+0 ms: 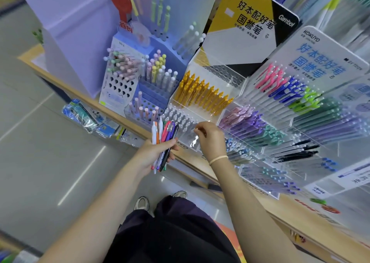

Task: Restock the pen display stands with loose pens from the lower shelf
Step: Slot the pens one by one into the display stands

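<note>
Head view shows the left hand (154, 154) gripping a bunch of loose pens (165, 140) in front of the shelf edge (112, 110), while the right hand (210, 138), fingers curled, pinches something too small to identify at the clear display stand (190, 120) of white-capped pens.

Yellow-and-black card (243, 25): black characters "好本配好笔 国誉笔"; smaller lines below are too small to read.
Black corner of that card: white "Gambol" (286, 21).
White card (318, 56), right of it: "KOKUYO" at its top, blue characters "好本配好笔 国誉笔" underneath.
Clear stand front (255, 186), near right: "KOKUYO" in dark letters.
Clear stand edge (182, 145), by the hands: "UYO", the start hidden.
Red paddle-shaped sign (122, 2), far left: red characters at its foot, blurred.
</note>
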Motion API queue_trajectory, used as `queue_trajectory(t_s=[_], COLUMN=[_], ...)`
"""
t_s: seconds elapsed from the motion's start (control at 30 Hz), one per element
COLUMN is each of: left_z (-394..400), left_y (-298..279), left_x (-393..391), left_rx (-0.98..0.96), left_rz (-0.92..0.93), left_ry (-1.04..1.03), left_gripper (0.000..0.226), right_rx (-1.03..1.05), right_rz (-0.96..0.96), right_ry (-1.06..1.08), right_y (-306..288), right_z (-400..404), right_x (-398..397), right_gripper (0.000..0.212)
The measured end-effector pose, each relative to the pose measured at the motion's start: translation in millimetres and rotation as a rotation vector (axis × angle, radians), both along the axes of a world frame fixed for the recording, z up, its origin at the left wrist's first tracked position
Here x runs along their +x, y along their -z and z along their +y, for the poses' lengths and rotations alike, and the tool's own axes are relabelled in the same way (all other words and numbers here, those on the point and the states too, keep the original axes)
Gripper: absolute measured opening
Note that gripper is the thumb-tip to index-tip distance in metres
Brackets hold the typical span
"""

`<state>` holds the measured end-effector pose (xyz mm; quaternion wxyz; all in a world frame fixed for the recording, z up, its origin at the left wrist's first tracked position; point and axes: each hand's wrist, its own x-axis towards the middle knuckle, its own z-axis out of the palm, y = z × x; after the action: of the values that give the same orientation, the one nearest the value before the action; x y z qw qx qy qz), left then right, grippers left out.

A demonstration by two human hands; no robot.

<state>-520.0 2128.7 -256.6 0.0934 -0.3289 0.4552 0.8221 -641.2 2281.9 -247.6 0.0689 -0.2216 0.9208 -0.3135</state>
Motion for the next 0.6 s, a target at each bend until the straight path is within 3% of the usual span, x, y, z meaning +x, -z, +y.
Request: queue_trajectory(t_s=[0.17, 0.43, 0.53, 0.6], left_z=[-0.5, 1.8, 2.4, 3.4], left_y=[5.4, 4.1, 0.0, -1.6], left_x=[3.8, 9.5, 10.0, 9.8], left_rx=[0.019, 0.016, 0.009, 0.010], left_rz=[0.005, 0.054, 0.083, 0.091], left_ry=[-0.002, 0.060, 0.060, 0.055], left_gripper=[0.041, 0.012, 0.013, 0.013], right_rx=[0.020, 0.003, -0.150, -0.302], right_rz=[-0.039, -0.112, -0.164, -0.335], right_ry=[0.030, 0.058, 0.130, 0.162], right_y=[3.8, 7.9, -5.7, -18.4], right_z=[-9.8, -13.1, -10.5, -9.0], right_x=[-4.9, -9.8, -1.3, 8.7], right_gripper=[0.010, 0.013, 0.008, 0.013])
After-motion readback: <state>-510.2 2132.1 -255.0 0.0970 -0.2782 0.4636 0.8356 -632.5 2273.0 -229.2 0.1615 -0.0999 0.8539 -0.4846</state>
